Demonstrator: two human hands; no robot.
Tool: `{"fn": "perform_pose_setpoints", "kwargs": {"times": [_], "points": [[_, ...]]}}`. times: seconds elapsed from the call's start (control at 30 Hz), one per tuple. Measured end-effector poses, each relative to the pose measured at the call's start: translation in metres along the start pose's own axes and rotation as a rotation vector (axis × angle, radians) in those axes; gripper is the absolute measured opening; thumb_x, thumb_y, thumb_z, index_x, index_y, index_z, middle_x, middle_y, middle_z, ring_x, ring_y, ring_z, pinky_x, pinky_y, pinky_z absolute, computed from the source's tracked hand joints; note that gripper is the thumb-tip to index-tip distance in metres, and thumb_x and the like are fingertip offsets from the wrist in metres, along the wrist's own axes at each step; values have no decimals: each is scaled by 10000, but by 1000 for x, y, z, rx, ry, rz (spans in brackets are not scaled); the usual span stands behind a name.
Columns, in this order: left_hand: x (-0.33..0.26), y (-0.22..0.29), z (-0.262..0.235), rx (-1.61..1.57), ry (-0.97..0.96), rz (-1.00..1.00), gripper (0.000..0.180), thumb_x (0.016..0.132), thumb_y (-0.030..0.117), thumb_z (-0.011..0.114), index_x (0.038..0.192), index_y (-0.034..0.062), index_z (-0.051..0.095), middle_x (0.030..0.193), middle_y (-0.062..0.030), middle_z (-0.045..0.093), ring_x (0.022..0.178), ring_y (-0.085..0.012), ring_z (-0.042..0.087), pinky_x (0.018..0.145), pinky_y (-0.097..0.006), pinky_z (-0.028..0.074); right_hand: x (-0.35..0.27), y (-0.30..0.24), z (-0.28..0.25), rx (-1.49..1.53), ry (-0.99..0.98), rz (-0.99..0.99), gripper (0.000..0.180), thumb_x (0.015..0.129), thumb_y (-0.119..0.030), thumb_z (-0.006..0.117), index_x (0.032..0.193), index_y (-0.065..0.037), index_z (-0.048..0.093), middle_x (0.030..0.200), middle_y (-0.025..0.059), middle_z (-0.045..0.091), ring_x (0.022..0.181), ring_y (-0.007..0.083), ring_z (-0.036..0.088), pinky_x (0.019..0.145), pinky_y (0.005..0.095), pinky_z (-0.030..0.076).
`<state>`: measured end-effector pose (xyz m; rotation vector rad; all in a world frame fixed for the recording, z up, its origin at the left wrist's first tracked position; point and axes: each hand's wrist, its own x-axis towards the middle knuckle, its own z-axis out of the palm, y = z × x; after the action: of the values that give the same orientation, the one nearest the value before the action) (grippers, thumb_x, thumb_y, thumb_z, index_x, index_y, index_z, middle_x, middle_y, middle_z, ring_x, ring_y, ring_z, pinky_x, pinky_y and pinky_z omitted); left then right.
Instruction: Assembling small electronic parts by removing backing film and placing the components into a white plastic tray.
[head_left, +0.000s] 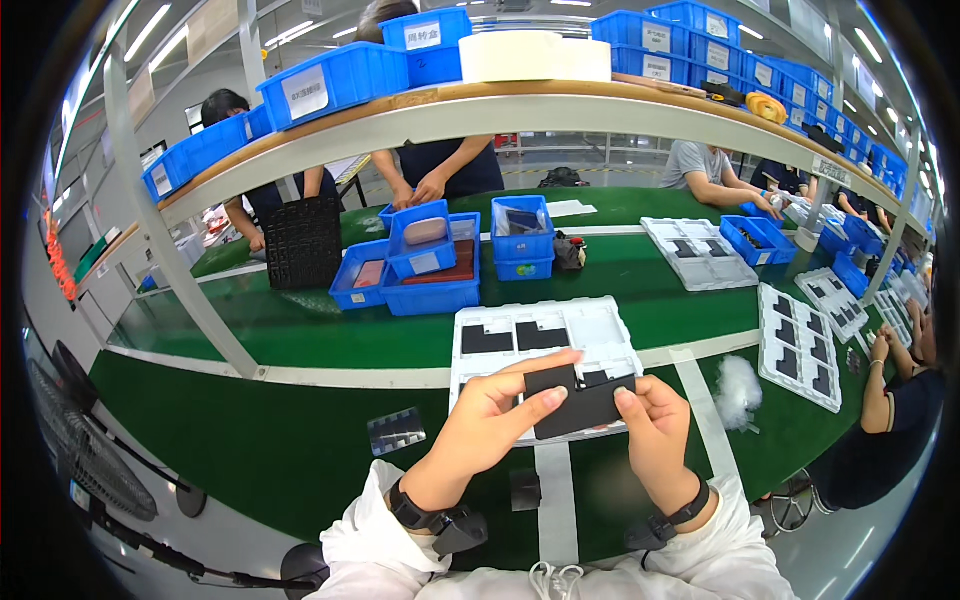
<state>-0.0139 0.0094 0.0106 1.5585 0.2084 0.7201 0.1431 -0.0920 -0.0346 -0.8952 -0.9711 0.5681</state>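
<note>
Between my two hands I hold a flat black L-shaped part (580, 408) above a white molded tray. My left hand (497, 410) pinches its left end, thumb on the face. At the right end, my right hand (655, 415) grips it the same way. Under it, the white tray (603, 330) has compartments; black parts of like shape (487, 340) lie in its upper left ones. My hands and the held part hide much of the tray's lower half. A small dark square piece (525, 490) lies on the green table nearer to me.
Left of the tray lies a shiny sheet with dark strips (396, 432). Blue bins (432, 295) stand beyond, below a raised shelf (480, 115). To the right are a crumpled clear plastic wad (738, 393) and another filled white tray (800, 345). Co-workers sit across and at right (880, 440).
</note>
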Motion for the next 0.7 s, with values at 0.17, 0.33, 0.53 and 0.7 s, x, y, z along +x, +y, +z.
{"fn": "perform_pose_setpoints", "kwargs": {"times": [0.17,0.33,0.53,0.7], "points": [[-31,-21,-45,427,168,128,308,824,159,642,1086,3,600,1226,-150,530,1154,-224,479,976,-330,351,88,38,-34,-80,229,-16,194,875,-166,569,852,27,564,750,65,619,614,146,634,519,218,465],[-76,-35,-75,412,83,-242,293,838,179,630,1073,7,605,1092,-127,608,1028,-179,563,893,-294,423,149,123,-104,-525,164,373,224,861,-161,578,723,13,547,653,80,592,511,182,625,401,240,441],[-144,-39,-83,484,167,-433,270,847,159,616,1060,-6,612,917,-97,668,860,-140,619,785,-255,470,157,164,-110,-762,116,486,271,821,-206,588,690,30,617,501,112,598,404,171,571,423,285,449],[-168,-43,-93,375,383,-416,232,840,89,610,1018,-59,606,859,-106,666,810,-127,624,748,-231,477,149,144,-93,-1441,64,164,348,690,-305,722,788,18,635,813,183,628,810,337,610,715,412,486]]}}
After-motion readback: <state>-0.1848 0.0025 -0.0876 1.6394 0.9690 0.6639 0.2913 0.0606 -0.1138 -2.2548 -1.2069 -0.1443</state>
